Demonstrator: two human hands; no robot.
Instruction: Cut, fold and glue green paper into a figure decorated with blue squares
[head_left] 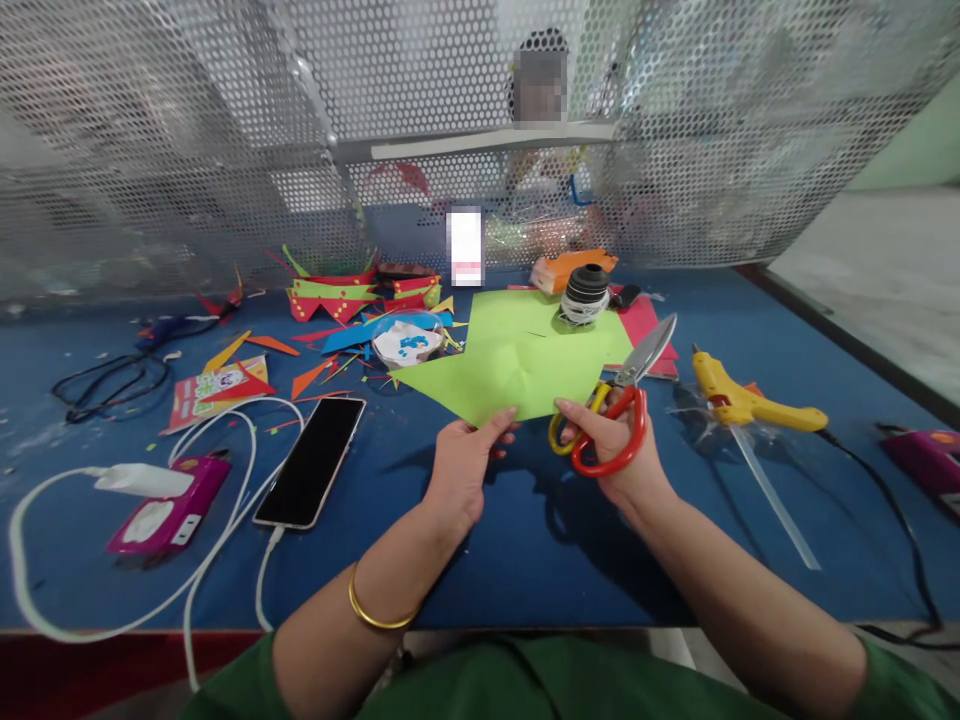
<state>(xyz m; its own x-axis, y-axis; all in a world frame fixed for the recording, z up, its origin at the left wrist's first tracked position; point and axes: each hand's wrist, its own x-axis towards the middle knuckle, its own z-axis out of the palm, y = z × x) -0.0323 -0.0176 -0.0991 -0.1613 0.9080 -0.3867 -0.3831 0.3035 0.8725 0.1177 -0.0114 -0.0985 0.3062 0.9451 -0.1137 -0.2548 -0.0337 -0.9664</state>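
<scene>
A piece of lime-green paper [502,375], pointed at its left end and slightly creased, is held up above the blue table. My left hand [469,460] pinches its lower edge between thumb and fingers. With thumb and fingers my right hand [615,440] grips the paper's lower right edge. Hooked in that same hand are scissors [637,385] with one red and one yellow handle, their blades closed and pointing up and away to the right. Behind the held piece lies a larger lime-green sheet [495,310], partly covered by it.
A black-topped roll [586,295] stands on the sheets. To the right lies a yellow glue gun [750,395] with its cord; to the left are a phone [311,465], a purple power strip [172,505], white cables and paper scraps [300,375]. Behind a perforated metal screen [225,130] sits another person.
</scene>
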